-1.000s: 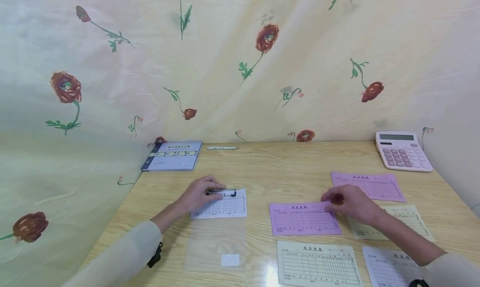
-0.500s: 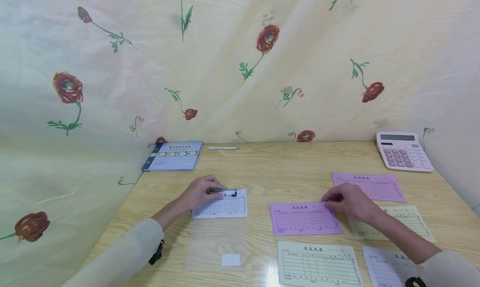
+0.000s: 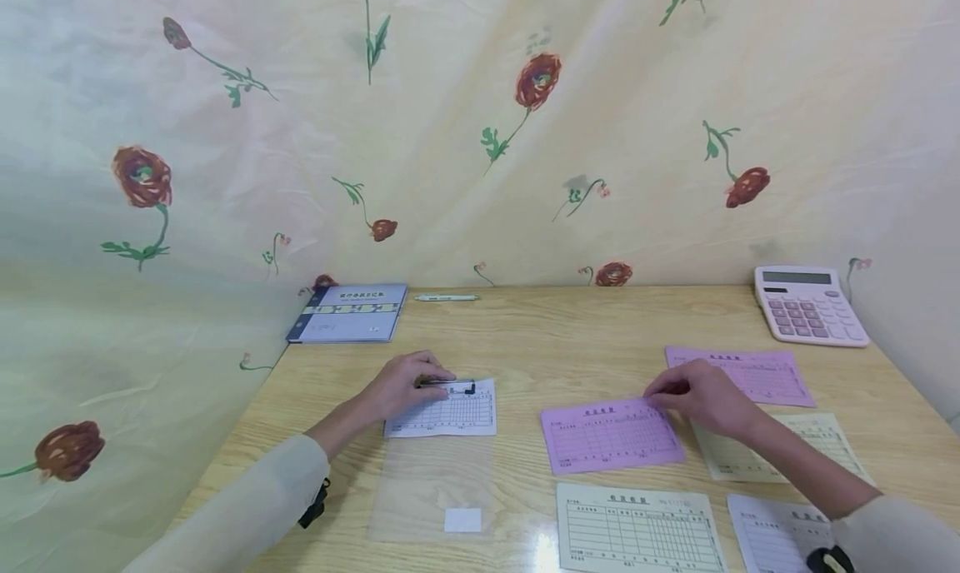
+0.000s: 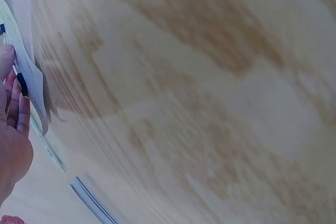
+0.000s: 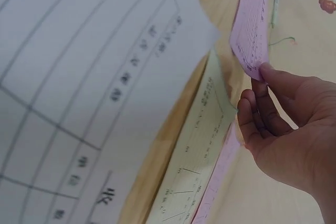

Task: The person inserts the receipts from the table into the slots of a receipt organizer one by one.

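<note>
My left hand (image 3: 408, 386) grips the metal clip (image 3: 471, 386) at the top of a clear clipboard (image 3: 416, 494), thumb on one side and fingers on the other. Under the clip lies a white printed form (image 3: 465, 415); in the left wrist view the form's edge (image 4: 35, 85) curves beside the fingers. My right hand (image 3: 701, 398) pinches the upper right corner of a pink form (image 3: 607, 440) between thumb and forefinger. That corner is raised, as the right wrist view also shows the pink form (image 5: 252, 35) hanging from the fingertips.
Pale green forms (image 3: 637, 527) (image 3: 813, 444), another pink form (image 3: 757, 377) and a white form (image 3: 772, 531) lie around the right arm. At the back are a blue notebook (image 3: 352, 319), a pen (image 3: 446, 297) and a calculator (image 3: 810, 306). A floral cloth (image 3: 450, 140) hangs behind the table.
The pink form's upper right corner has come up off the table with my right hand, which has risen slightly. The left hand keeps its place on the clip.
</note>
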